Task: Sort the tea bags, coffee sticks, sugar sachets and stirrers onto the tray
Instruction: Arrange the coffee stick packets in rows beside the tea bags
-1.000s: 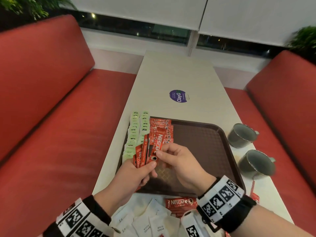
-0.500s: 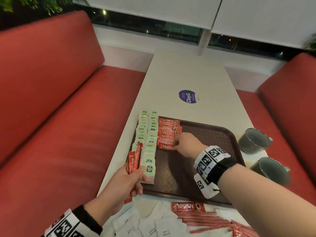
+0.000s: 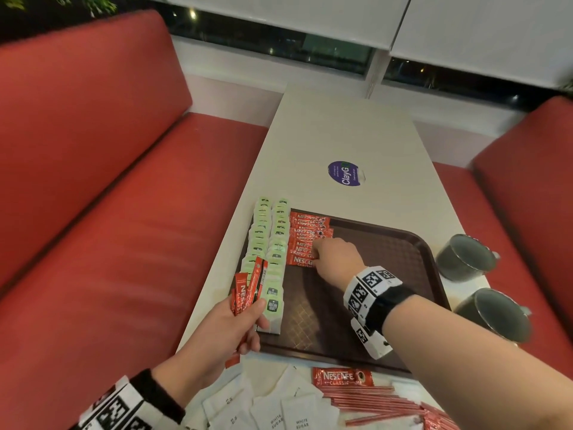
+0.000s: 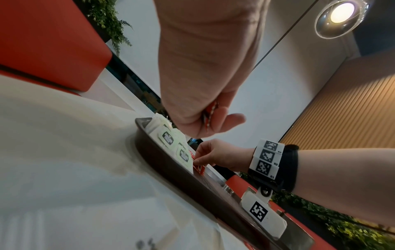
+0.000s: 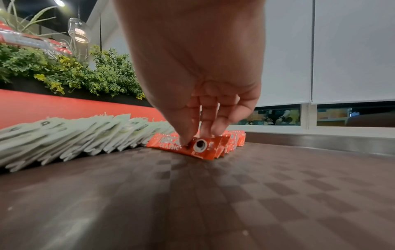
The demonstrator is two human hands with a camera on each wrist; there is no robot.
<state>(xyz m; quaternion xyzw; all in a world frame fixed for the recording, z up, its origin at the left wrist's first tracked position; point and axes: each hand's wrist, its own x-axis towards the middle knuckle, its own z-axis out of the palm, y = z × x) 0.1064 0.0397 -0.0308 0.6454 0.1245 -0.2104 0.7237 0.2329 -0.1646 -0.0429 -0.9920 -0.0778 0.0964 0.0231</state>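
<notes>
The front coffee stick (image 5: 188, 146) lies at the near end of the red row (image 3: 307, 240) on the tray (image 3: 356, 308), just beside the green tea bags (image 3: 268, 243); the right hand (image 3: 336, 259) has its grip on it, fingertips (image 5: 208, 131) pressing it down flat, so the coffee step is in hand; the left hand (image 3: 223, 333) grips a spare bunch of sticks (image 3: 248, 287) over the tray's left edge; next, I judge, comes a draw from that bunch, laid overlapping and square; sugar sachets (image 3: 279, 414) and stirrers (image 3: 372, 401) wait on the desk (image 3: 341, 131) by the near rim, with one loose stick (image 3: 342, 377).
</notes>
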